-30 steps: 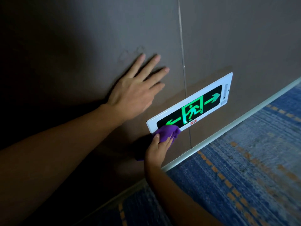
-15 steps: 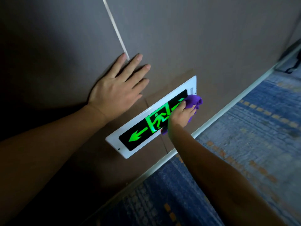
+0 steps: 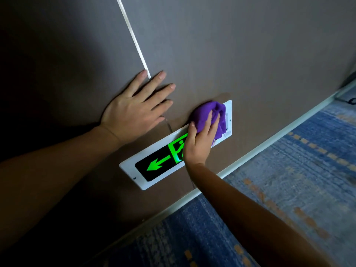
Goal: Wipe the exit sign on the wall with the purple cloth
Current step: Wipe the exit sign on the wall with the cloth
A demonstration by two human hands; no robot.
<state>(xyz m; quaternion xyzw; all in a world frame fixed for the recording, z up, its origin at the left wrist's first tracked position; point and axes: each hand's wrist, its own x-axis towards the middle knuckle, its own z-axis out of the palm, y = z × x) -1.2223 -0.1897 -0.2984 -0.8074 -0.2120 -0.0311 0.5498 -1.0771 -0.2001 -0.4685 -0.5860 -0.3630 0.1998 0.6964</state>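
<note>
Since the previous frame, the right hand (image 3: 198, 143) had slid the purple cloth (image 3: 209, 117) up to the far end of the exit sign (image 3: 154, 166), pressing it flat against the white frame. On the brown wall (image 3: 231, 45) above the sign, the left hand (image 3: 134, 110) lay flat, fingers spread wide, holding nothing.

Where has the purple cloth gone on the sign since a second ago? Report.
Yes: the purple cloth moved along the exit sign, from its left-arrow end to the opposite end.
</note>
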